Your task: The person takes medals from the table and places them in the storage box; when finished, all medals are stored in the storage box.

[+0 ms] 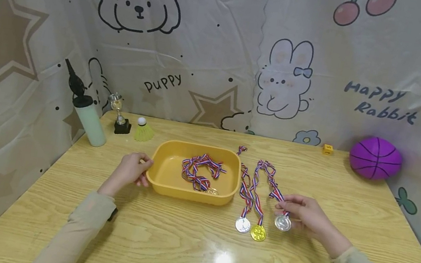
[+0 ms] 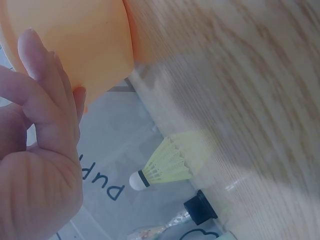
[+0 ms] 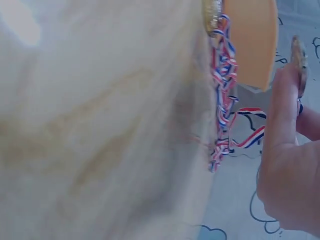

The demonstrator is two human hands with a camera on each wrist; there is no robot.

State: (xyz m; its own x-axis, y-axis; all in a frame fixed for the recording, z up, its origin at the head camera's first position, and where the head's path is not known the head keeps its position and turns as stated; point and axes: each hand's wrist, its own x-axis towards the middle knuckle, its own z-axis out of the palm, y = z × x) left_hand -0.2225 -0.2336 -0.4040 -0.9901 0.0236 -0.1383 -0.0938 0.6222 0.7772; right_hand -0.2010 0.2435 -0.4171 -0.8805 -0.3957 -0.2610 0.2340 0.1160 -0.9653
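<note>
Left hand: bare left hand [image 1: 133, 168] at the left end of the rectangular yellow plastic basin [image 1: 190, 196], fingers touching it; cannot tell whether the grip pinches the rim.
Right hand: bare right hand [image 1: 305, 215], right of centre; narrow grip, pinching the round silver medal on a red, white and blue striped ribbon [image 1: 282, 223].
Held medal: lower right of centre in the head view; edge-on at the fingertips, upper right of the right wrist view. Ribbon trails to the upper left.
Loose medals: second round silver medal [image 1: 243, 224] and round bright gold medal [image 1: 258, 233], side by side on the pale wood-grain tabletop [image 1: 156, 244], just right of the basin; striped ribbons run upward from both.
Basin contents: tangled striped ribbon [image 1: 197, 178] and a gold-toned medal [image 1: 212, 191], the latter partly hidden by the front wall.
Upper left: pale green bottle with black top [image 1: 89, 121], leaning; silver trophy cup on black base [image 1: 118, 113]; yellow shuttlecock with white tip [image 1: 144, 130], cork up.
Upper right: small yellow cube [image 1: 327, 149]; purple ball with black seams [image 1: 376, 158].
</note>
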